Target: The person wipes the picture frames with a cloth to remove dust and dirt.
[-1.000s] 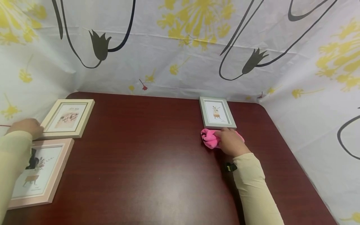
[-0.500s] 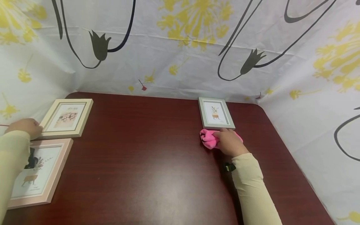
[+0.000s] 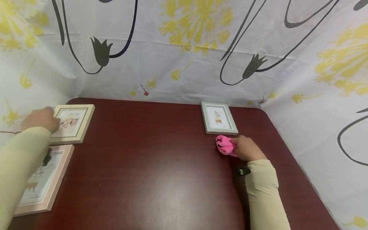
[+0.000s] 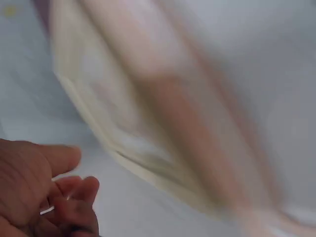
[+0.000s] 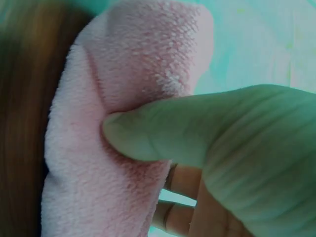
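In the head view my left hand (image 3: 41, 119) hovers at the left side of a cream picture frame (image 3: 77, 123), overlapping its edge. The left wrist view shows the fingers (image 4: 74, 190) loosely bent, holding nothing and apart from the blurred cream frame (image 4: 113, 108). Over on the right, my right hand (image 3: 249, 149) grips a bunched pink cloth (image 3: 226, 145) on the table. Its thumb (image 5: 143, 129) presses into the fluffy cloth (image 5: 79, 148), with other fingers behind. Just beyond the cloth lies a small grey-green picture frame (image 3: 219, 118) with a plant print.
A larger pink picture frame (image 3: 58, 183) lies nearer on the left, partly hidden by the left sleeve (image 3: 24, 172). The dark reddish-brown table (image 3: 149, 159) has white patterned sheets (image 3: 184, 73) hanging along its back and sides.
My left hand has let go of the cream frame's left edge and risen up and right. My right hand has drawn the pink cloth slightly right and away from the grey-green frame.
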A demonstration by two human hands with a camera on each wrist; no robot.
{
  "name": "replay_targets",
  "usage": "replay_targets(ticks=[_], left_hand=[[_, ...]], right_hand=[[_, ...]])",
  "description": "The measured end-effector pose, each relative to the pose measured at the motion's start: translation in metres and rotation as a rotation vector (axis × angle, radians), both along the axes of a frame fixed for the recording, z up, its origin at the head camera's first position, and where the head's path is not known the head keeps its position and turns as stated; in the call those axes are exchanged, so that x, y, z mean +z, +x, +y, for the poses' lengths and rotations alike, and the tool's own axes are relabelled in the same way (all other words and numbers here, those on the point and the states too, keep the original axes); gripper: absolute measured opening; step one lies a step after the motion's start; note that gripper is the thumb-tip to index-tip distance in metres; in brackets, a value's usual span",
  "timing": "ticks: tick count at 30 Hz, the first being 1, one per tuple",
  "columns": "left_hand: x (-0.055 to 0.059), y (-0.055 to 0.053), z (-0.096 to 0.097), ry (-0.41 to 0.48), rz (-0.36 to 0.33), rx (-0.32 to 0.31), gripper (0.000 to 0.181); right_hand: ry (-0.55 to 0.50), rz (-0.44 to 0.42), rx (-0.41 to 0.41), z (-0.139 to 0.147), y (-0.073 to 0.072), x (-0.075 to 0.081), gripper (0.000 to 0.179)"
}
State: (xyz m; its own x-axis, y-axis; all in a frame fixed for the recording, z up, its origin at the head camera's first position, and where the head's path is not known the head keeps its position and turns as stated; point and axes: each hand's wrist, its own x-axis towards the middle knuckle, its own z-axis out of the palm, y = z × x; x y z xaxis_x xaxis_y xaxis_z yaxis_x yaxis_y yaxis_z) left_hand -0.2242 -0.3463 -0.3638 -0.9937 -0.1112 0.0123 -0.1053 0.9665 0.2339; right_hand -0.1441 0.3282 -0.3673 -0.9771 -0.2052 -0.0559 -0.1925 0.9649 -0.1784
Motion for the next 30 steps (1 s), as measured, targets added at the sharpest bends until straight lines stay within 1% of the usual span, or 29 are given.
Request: replay_targets(ticks=[2,3,5,7,9,11,12,14,16,18,19,22,24,26,30], left_hand=[[0.004,-0.012,0.038,0.064,0.07,-0.12,0.034],[0.005,-0.017,0.062,0.092,0.095,-0.186,0.035],[0.008,-0.026,0.12,0.146,0.121,-0.284,0.035],[0.01,-0.033,0.182,0.215,0.12,-0.355,0.034],[0.012,-0.04,0.244,0.307,0.09,-0.402,0.035],[0.013,-0.045,0.302,0.389,0.064,-0.428,0.033],[0.012,-0.048,0.329,0.414,0.053,-0.438,0.033],[0.005,-0.051,0.376,0.445,0.027,-0.455,0.032],[-0.004,-0.052,0.413,0.46,-0.015,-0.464,0.03],[-0.014,-0.051,0.441,0.474,-0.071,-0.453,0.034],[-0.019,-0.05,0.452,0.488,-0.103,-0.434,0.037],[-0.032,-0.046,0.472,0.51,-0.178,-0.362,0.044],[-0.038,-0.044,0.479,0.51,-0.206,-0.316,0.045],[-0.041,-0.044,0.483,0.515,-0.217,-0.295,0.043],[-0.042,-0.046,0.483,0.524,-0.214,-0.301,0.035]], right_hand=[[-0.011,-0.015,-0.017,0.013,0.002,-0.002,0.028],[-0.018,-0.025,-0.027,0.019,0.003,-0.002,0.029],[-0.024,-0.044,-0.044,0.027,0.004,-0.003,0.031],[-0.025,-0.048,-0.051,0.032,0.003,-0.002,0.029],[-0.021,-0.041,-0.052,0.032,0.003,0.001,0.028],[-0.02,-0.032,-0.048,0.032,0.003,0.003,0.025],[-0.023,-0.027,-0.048,0.03,0.002,0.003,0.025],[-0.026,-0.023,-0.047,0.028,0.002,0.004,0.024],[-0.025,-0.028,-0.061,0.026,0.003,0.003,0.025],[-0.026,-0.035,-0.08,0.023,0.004,0.001,0.026],[-0.023,-0.041,-0.09,0.022,0.005,0.001,0.027],[-0.021,-0.052,-0.113,0.02,0.006,-0.001,0.028],[-0.019,-0.054,-0.115,0.019,0.006,-0.001,0.027],[-0.016,-0.053,-0.123,0.02,0.007,-0.001,0.027],[-0.012,-0.054,-0.126,0.024,0.007,0.001,0.027]])
